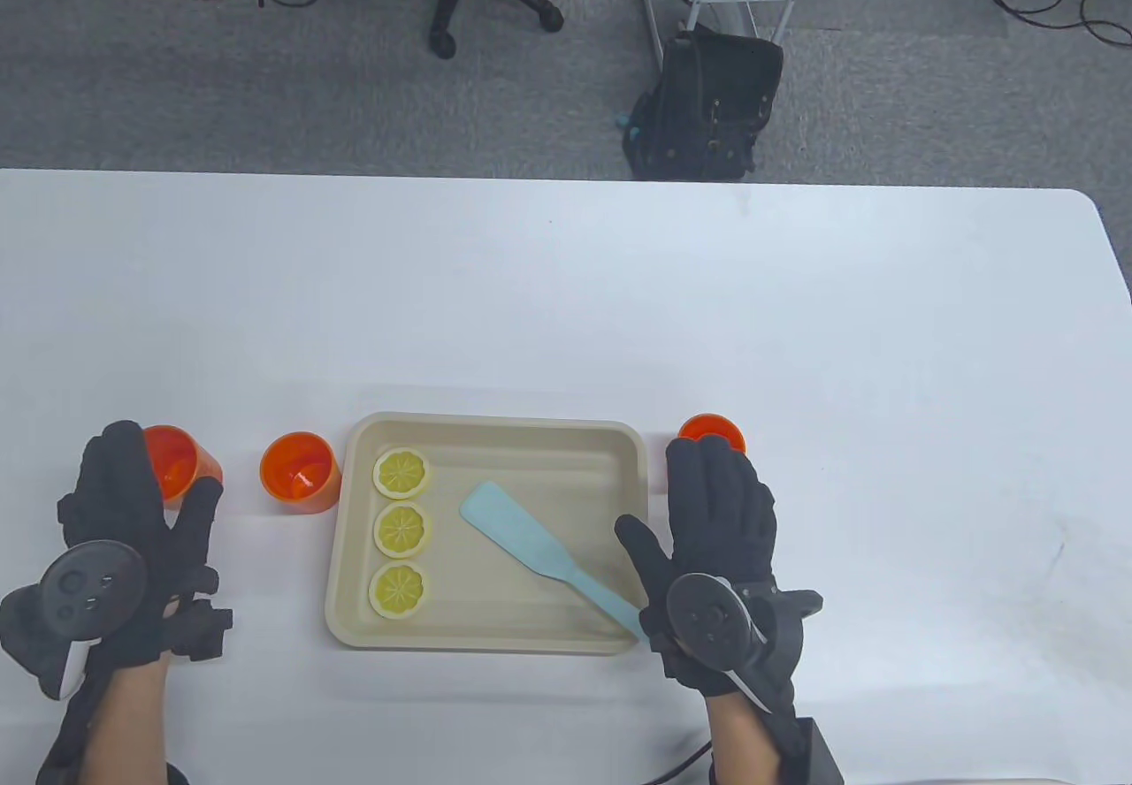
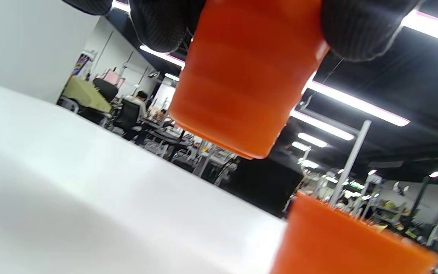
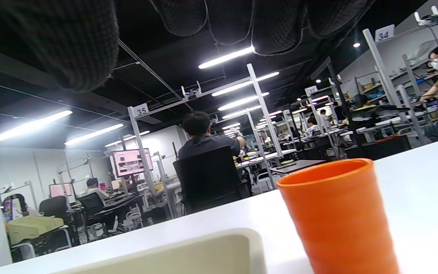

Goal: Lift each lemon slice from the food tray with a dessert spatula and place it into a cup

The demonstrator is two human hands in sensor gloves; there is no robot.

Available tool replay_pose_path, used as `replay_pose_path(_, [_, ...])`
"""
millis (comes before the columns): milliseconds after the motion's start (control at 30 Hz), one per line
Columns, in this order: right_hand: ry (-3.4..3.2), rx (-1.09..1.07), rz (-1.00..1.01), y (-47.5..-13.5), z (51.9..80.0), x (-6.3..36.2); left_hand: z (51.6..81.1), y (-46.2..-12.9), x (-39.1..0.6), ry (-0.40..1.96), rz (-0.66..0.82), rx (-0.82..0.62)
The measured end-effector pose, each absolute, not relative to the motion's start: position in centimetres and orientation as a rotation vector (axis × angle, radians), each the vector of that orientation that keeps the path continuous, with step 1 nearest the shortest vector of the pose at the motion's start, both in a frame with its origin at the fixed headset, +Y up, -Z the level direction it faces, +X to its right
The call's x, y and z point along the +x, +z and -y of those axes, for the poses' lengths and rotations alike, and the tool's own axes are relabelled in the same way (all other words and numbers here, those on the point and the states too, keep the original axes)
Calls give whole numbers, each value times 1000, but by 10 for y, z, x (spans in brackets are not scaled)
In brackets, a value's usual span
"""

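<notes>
Three round yellow lemon slices [image 1: 401,531] lie in a column at the left of a beige tray [image 1: 495,639], lower centre. The left hand [image 1: 133,546] grips an orange cup [image 1: 177,460]; the right hand [image 1: 712,546] lies flat with straight fingers beside the tray.

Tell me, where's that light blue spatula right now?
In the table view the spatula lies untouched inside the beige tray, right of the three lemon slices, its handle angled toward the right hand.

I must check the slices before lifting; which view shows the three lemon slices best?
The table view: all three slices lie in a column in the tray. Both wrist views show none; the right one shows only the tray's rim.
</notes>
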State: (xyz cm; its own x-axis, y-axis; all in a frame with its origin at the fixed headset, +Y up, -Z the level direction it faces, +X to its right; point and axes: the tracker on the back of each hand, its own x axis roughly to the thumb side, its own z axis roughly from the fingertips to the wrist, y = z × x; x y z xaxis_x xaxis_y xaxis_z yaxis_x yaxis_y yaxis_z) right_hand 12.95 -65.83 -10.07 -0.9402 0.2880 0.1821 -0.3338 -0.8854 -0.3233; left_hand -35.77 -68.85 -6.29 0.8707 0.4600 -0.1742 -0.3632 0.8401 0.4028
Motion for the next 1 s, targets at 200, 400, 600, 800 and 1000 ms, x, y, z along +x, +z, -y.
replay_pose_path(200, [2730,300,539,-87,648,116,663,-43,-325,475,-39,459])
replay_pose_path(400, [2723,507,460,-74,650,89,661,-36,-281,445,223,430])
replay_pose_path(600, [2712,785,297,-61,657,55,670,-37,-242,490,450,322])
replay_pose_path(800, [2652,996,141,-50,664,35,683,-37,-214,574,604,198])
replay_pose_path(1000, [2580,1110,90,-47,665,27,684,-33,-203,533,665,188])
